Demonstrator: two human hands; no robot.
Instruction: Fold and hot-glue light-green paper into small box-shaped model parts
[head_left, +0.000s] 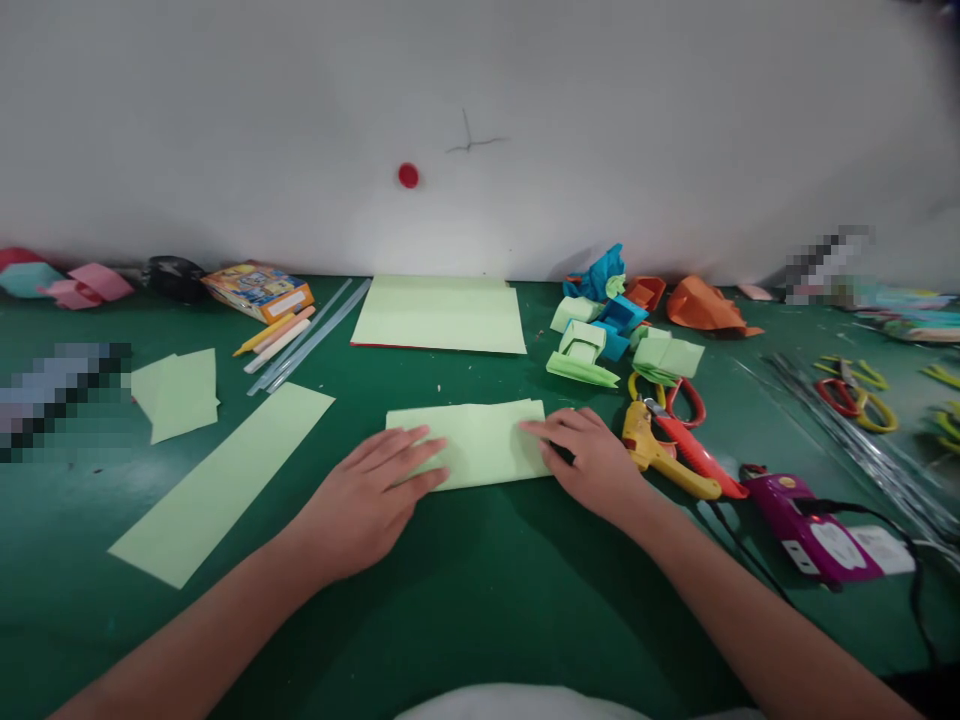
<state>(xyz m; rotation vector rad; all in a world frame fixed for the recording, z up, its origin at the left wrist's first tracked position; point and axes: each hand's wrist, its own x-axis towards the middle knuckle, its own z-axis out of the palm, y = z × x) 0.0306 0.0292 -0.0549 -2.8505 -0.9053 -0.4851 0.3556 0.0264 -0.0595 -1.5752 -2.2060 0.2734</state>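
A folded sheet of pale green paper [484,445] lies on the green table in front of me. My left hand [375,490] rests on its left end, fingers stretched flat over it. At the right end, my right hand [589,455] touches the paper with its index finger extended and the thumb near the edge. Left of my hands lies a long strip of pale green paper [225,485], slanting across the table. Smaller green paper pieces [185,395] overlap beyond that strip. Behind the folded sheet is a stack of pale green paper [439,315].
On the right are a yellow glue gun [660,450], a red-handled cutter [697,455], a purple power strip [810,525] with a cord, and folded paper shapes [592,340]. Back left hold glue sticks [315,335], crayons [277,335] and a colourful box [259,290]. A white wall [300,130] stands behind.
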